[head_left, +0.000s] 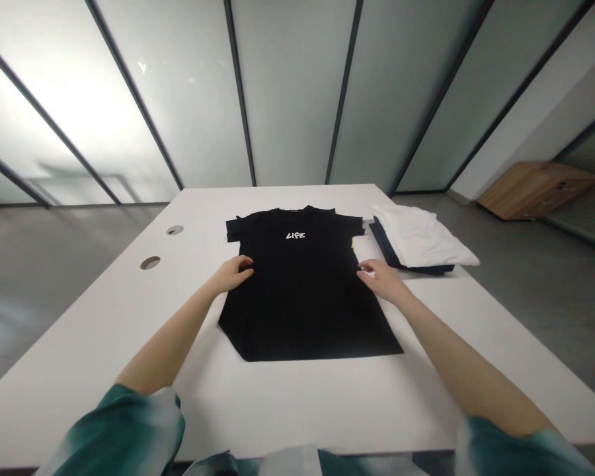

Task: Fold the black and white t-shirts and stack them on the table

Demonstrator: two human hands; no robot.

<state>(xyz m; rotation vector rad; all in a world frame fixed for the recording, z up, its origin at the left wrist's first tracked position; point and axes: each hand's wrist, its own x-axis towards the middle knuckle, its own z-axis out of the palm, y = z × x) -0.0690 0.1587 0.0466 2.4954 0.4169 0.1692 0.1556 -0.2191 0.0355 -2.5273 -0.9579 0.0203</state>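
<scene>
A black T-shirt [302, 297] lies spread on the white table, its neck and short sleeves toward the far end. Small white lettering [295, 236] crosses its chest. The lower left corner of the hem is folded under or turned in, while the right corner reaches out to a point. At the shirt's left side, my left hand [232, 274] pinches the edge between thumb and fingers. My right hand [381, 279] has its thumb and fingers closed at the opposite side edge, level with the left one. A small yellow spot [353, 243] shows beneath the right sleeve.
Right of the shirt, a folded white garment [421, 235] rests on dark folded cloth [439, 270]. The white table [297, 403] has two round holes at its left. Frosted glass panels stand beyond it, and a wooden cabinet [535, 188] sits on the floor at right.
</scene>
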